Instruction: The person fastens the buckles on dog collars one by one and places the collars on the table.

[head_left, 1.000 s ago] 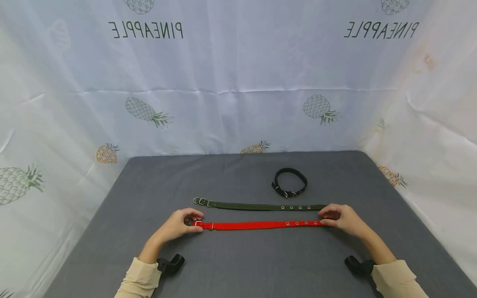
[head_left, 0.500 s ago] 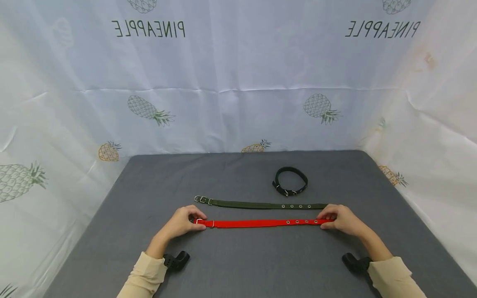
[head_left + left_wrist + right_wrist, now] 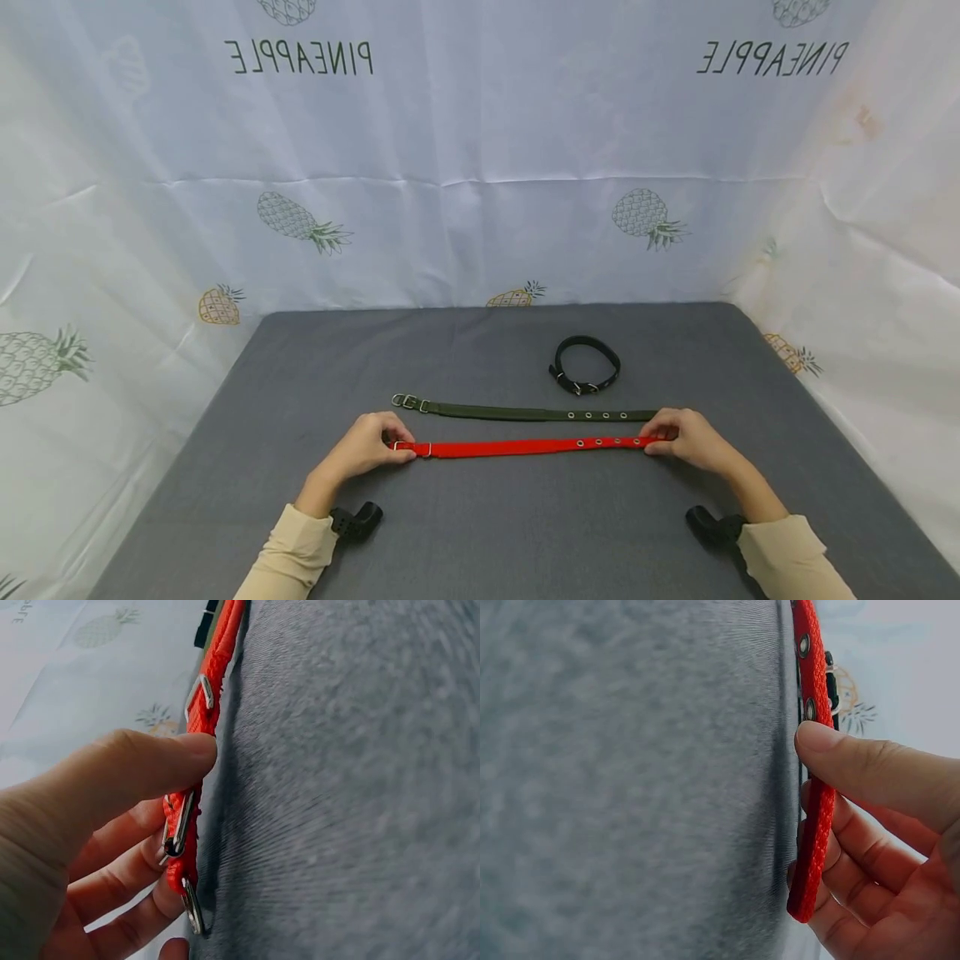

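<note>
A red collar [image 3: 498,448] stretches nearly straight from side to side in the head view. My left hand [image 3: 367,444] pinches its buckle end between thumb and fingers; the metal buckle [image 3: 180,823] and a ring [image 3: 193,906] show by the fingers in the left wrist view. At the other end, my right hand [image 3: 692,439] pinches the strap near its eyelets, and the strap's tip [image 3: 804,904] hangs past the thumb in the right wrist view. Just behind lies a green collar [image 3: 495,412], flat and parallel, its right end hidden behind my right hand.
A black collar [image 3: 585,365], buckled into a loop, lies farther back to the right. The grey table [image 3: 480,533] is bordered at the back and sides by a white curtain [image 3: 465,150] printed with pineapples.
My left hand has shifted slightly right and away from me with the buckle end. The right end of the red collar has risen a little in my right hand. The green and black collars stay put.
</note>
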The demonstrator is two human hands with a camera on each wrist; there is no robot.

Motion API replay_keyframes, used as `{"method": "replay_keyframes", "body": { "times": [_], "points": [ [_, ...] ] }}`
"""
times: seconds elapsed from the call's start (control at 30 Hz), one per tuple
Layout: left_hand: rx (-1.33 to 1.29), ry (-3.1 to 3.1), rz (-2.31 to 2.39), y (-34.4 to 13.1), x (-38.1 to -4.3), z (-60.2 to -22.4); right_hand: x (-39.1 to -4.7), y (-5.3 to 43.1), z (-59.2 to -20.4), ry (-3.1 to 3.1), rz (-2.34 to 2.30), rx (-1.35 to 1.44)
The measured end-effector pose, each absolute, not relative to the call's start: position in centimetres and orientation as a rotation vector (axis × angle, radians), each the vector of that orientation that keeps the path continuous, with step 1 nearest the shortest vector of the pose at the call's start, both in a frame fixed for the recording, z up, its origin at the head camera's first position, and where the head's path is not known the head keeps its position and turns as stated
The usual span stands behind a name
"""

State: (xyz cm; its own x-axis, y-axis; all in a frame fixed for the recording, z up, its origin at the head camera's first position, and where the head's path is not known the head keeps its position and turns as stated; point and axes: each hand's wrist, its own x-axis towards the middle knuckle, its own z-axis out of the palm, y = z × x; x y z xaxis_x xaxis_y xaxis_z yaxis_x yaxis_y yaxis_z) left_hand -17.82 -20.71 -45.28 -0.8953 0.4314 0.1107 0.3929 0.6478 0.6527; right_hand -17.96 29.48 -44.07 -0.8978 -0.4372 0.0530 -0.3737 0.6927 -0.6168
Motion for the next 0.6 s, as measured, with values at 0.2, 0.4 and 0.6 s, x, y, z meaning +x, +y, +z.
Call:
{"method": "replay_keyframes", "body": {
  "times": [0.2, 0.4, 0.6],
  "points": [
    [0.704, 2.814, 1.114, -21.0, -18.1, -44.5, -18.2, 29.2, -43.4, 2.824, -0.946, -0.608],
    [0.622, 2.826, 1.126, -21.3, -18.4, -43.2, -18.5, 29.0, -42.4, 2.816, -0.944, -0.554],
    [0.669, 2.849, 1.193, -21.6, -18.6, -42.1, -18.4, 28.9, -41.3, 2.841, -1.045, -0.522]
  ]
}}
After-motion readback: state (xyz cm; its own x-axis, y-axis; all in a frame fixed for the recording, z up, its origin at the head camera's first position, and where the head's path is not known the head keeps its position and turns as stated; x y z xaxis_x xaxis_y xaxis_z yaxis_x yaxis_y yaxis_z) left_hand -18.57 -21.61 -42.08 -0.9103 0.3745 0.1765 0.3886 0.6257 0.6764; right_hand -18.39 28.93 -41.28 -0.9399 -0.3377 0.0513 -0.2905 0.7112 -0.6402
